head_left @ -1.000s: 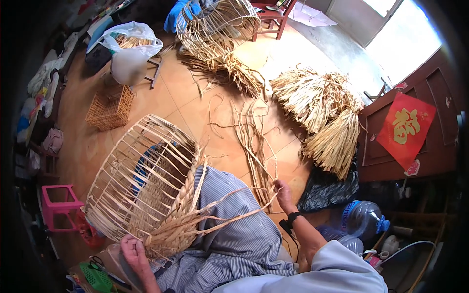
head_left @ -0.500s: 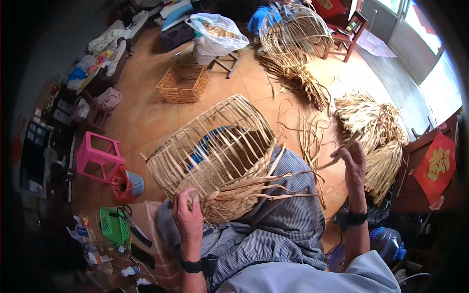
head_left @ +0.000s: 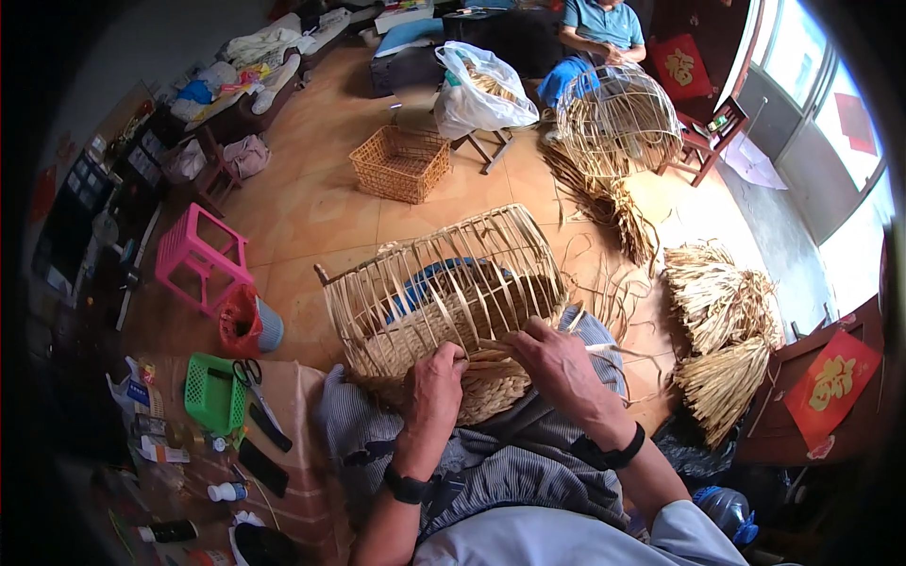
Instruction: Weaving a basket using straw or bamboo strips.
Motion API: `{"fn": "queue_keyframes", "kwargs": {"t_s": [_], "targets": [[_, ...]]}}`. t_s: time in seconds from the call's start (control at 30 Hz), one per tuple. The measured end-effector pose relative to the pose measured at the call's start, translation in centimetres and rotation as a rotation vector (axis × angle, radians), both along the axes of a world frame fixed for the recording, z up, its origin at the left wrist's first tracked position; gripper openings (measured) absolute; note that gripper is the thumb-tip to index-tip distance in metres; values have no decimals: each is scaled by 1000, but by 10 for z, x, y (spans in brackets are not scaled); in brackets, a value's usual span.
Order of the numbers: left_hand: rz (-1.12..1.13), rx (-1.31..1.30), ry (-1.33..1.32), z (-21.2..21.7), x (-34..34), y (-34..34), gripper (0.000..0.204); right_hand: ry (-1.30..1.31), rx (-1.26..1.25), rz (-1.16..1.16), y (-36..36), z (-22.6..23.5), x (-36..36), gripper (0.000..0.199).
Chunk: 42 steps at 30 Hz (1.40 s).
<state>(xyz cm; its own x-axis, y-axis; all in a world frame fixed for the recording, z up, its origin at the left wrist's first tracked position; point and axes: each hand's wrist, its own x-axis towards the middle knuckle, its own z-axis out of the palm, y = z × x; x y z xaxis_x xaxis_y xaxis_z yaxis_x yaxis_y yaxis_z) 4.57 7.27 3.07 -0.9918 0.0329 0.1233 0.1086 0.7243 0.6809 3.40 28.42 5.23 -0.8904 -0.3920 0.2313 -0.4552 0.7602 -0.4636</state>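
A half-woven straw basket frame (head_left: 401, 347) lies tilted on my lap, its lower part densely plaited and its upper ribs open. Something blue shows through the ribs. My left hand (head_left: 436, 385) is closed in a pinch at the plaited edge nearest me. Close beside it, my right hand (head_left: 559, 370) pinches flat straw strands (head_left: 489, 355) running along that same edge. The fingertips of both hands are partly hidden. Loose strand ends trail out to the right, past my right hand. Striped grey cloth (head_left: 590, 335) covers my knees beneath the basket.
To the left are a pink stool (head_left: 200, 259), a bin with a red liner (head_left: 247, 321), a green plastic basket (head_left: 214, 391) and scissors (head_left: 260, 391). Ahead stands a wicker basket (head_left: 401, 165). Straw bundles (head_left: 722, 302) lie right. Across the room, a seated person (head_left: 604, 33) handles another frame.
My right hand has come down from the right to the basket edge, near my left hand. My left hand has shifted right along it. The view has tilted up, revealing more of the other person.
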Motion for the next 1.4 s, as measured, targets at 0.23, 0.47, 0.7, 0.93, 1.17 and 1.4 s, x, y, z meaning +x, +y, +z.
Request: {"fn": "queue_keyframes", "kwargs": {"t_s": [0.23,0.47,0.7,0.93,1.17,1.4], "targets": [[3,-1,-50,-6,-9,-2,19,40,41,141,-16,-16,-22,9],[-17,-85,14,-11,-7,3,42,19,-3,101,-25,-23,-29,8],[-8,34,45,-24,-9,3,45,28,-131,87,-28,-30,-28,10],[21,38,123,-21,-7,3,25,90,-105,119,-23,-31,-25,13],[-118,25,64,-20,2,-5,16,71,40,172,-13,-28,-29,15],[-150,-72,40,-28,-3,-14,18,223,254,309,-13,-10,-31,20]]}}
